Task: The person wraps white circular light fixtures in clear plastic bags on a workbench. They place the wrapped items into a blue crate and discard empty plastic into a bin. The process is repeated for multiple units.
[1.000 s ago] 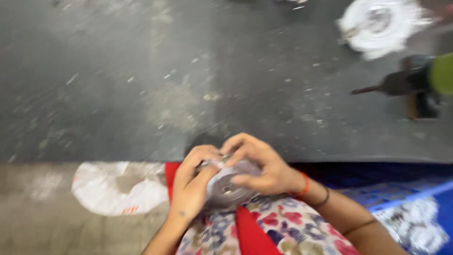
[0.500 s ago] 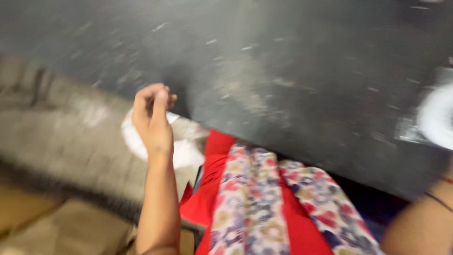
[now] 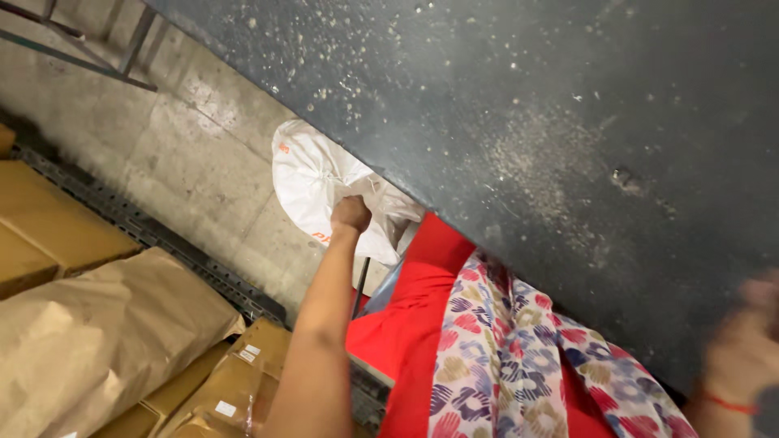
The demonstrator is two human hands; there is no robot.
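Note:
My left hand (image 3: 350, 213) reaches down past the table edge to a white sack (image 3: 312, 182) lying on the concrete floor. Its knuckles face up and its fingers curl down at the sack's crumpled open top, so I cannot see whether they hold anything. My right hand (image 3: 746, 341) is a blur at the lower right, over the dark table (image 3: 568, 105), with a red bangle on its wrist. A grey shape shows at the corner below it, too blurred to identify. My red and flower-patterned clothing (image 3: 487, 349) fills the lower middle.
Brown paper-wrapped bundles (image 3: 97, 332) and cardboard boxes (image 3: 49, 219) lie at the lower left on a perforated metal rack (image 3: 162, 243). A metal frame (image 3: 89, 57) stands on the concrete floor at the upper left. The dusty table runs diagonally across the right.
Both hands held a grey round object over my lap. My view has since swung left and down, the left arm has stretched down to the white sack, and the right hand has stayed off to the right.

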